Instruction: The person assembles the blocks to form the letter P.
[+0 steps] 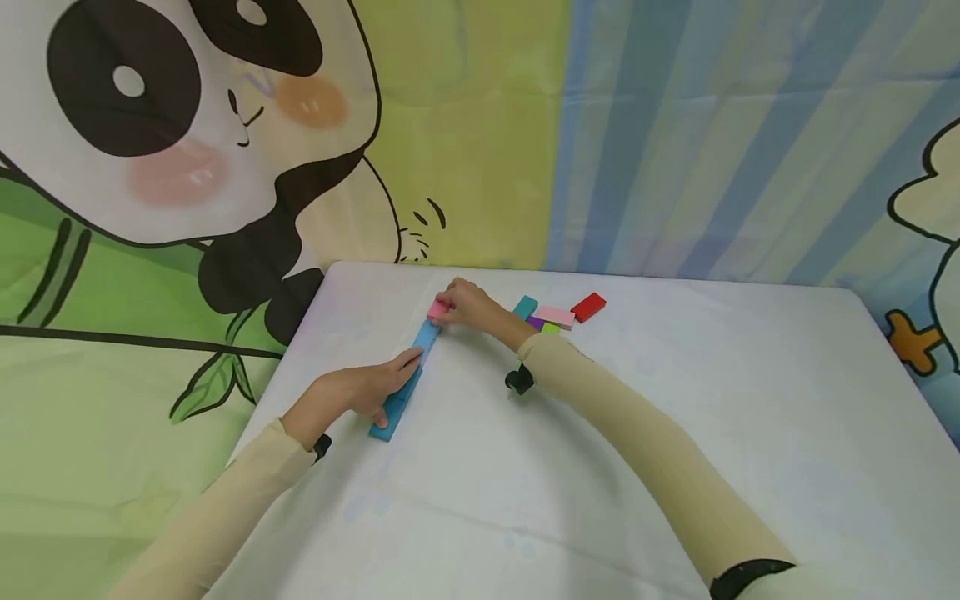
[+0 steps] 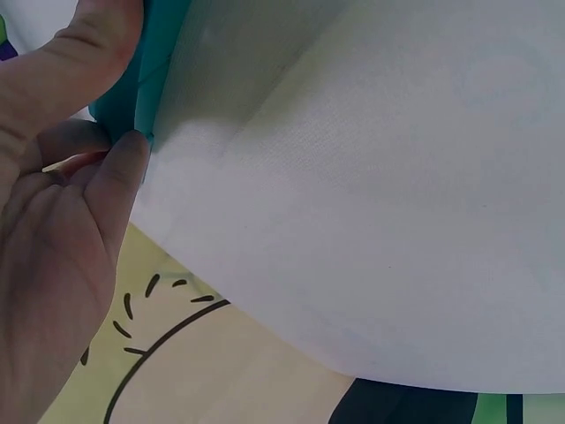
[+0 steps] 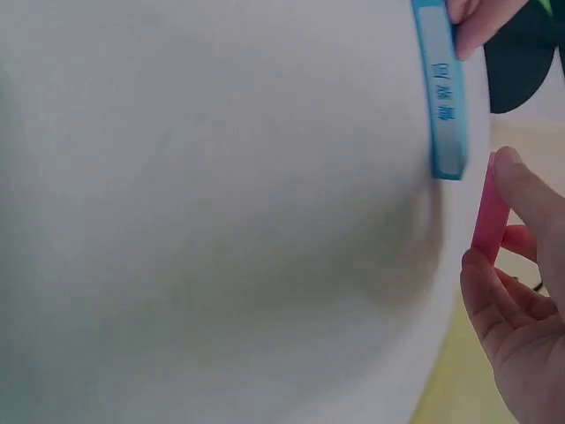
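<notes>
A slanting line of flat rectangular blocks lies on the white table, with a light-blue block (image 1: 427,336) at its far end and darker blue blocks (image 1: 397,407) nearer. My left hand (image 1: 358,388) holds the darker part, thumb and fingers spread along it; in the left wrist view they pinch a teal-looking block (image 2: 161,66). Just beyond the far end, my right hand (image 1: 472,305) pinches a pink block (image 1: 437,309) between thumb and fingertips. In the right wrist view the pink block (image 3: 491,212) stands apart from the light-blue block (image 3: 447,97), which bears printed characters.
Right of the line, a loose group lies behind my right forearm: a teal block (image 1: 526,307), a light-pink block (image 1: 557,317), a purple block (image 1: 535,322), a green block (image 1: 551,328) and a red block (image 1: 588,307). A cartoon panda backdrop (image 1: 465,133) rises behind the table's far edge.
</notes>
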Available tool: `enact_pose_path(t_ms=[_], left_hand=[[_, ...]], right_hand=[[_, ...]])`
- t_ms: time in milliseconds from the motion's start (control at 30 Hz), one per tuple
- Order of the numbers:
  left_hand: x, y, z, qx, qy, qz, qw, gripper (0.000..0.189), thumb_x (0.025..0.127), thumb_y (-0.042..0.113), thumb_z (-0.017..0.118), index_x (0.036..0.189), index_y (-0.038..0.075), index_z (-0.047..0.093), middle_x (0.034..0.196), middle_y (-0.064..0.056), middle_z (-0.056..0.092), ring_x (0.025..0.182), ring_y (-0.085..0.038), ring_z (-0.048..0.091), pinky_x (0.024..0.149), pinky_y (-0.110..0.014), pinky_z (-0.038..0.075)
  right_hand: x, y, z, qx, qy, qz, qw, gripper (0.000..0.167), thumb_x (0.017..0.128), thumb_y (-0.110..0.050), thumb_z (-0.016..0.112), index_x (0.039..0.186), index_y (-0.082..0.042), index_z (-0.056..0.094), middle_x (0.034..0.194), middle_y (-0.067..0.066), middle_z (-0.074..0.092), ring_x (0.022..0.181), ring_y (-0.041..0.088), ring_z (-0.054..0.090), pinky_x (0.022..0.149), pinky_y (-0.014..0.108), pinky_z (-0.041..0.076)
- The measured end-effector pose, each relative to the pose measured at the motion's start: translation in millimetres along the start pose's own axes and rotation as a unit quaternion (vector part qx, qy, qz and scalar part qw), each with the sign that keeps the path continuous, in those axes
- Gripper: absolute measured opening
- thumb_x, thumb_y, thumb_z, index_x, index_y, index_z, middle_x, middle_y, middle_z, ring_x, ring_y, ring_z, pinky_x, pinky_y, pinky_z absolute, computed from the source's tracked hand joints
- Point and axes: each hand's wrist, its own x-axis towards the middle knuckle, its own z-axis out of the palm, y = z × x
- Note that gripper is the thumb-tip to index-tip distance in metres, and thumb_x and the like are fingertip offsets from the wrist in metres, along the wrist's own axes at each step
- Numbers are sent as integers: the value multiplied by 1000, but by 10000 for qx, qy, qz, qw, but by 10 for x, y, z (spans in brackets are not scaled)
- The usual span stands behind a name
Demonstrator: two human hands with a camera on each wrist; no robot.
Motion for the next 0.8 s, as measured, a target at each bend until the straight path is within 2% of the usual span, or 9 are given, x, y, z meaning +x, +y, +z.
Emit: enact_pose_path(t_ms=[133,200,333,400,500,600,700,800], left_hand=[[11,23,9,2,-12,35,10000,114,80,24,77,155,5,-6,164,-9,-14,149,-31,20,117,-48,31],[4,30,12,23,-21,12,10000,113,80,24,77,156,5,-5,164,-9,-13,149,-31,21,117,-47,31],[-6,18,2,91,-19,-14,10000,113,80,25,77,156,5,-5,164,-8,-13,149,-31,22,116,-47,33],[-9,11,-5,101,-10,-9,9999,113,80,24,77,156,5,-4,164,-9,-13,149,-31,22,115,-47,33],[-10,5,-10,72,-12,-7,10000,113,80,24,77,156,4,-4,164,-9,-13,148,-32,23,115,-47,34],[-4,5,-11,36,-36,-43,10000,113,80,23,77,156,5,-5,164,-9,-13,149,-32,22,115,-48,33],[-2,8,-16,-22,-81,-84,9999,113,80,23,76,156,6,-7,163,-8,-15,150,-32,19,117,-48,31],[-2,9,-21,-83,-100,-116,9998,114,80,22,76,156,7,-8,163,-6,-17,151,-31,16,118,-48,30]], right_hand=[[88,53,174,-50,9,352,9994,39,90,-32,70,115,-2,69,108,16,62,97,21,50,72,24,36],[103,53,220,-93,51,369,9993,36,91,-32,69,111,-3,70,109,17,62,97,22,51,73,25,37],[104,10,227,-249,29,311,9992,32,93,-31,66,107,-3,70,116,17,61,106,25,55,86,30,47],[100,-5,216,-362,2,297,9989,30,93,-31,65,104,-3,69,121,17,60,111,26,56,95,34,48],[101,-2,212,-517,-42,268,9983,28,94,-31,63,95,-4,68,121,16,61,113,26,57,98,36,48],[102,5,208,-613,-61,251,9978,28,94,-32,63,84,-6,62,119,16,62,112,26,58,96,35,49],[99,9,207,-631,-56,273,9976,34,94,-33,63,73,-9,50,116,15,62,110,25,58,94,34,49],[97,9,205,-603,-36,304,9977,42,93,-33,64,67,-12,39,114,14,63,111,24,59,92,33,48]])
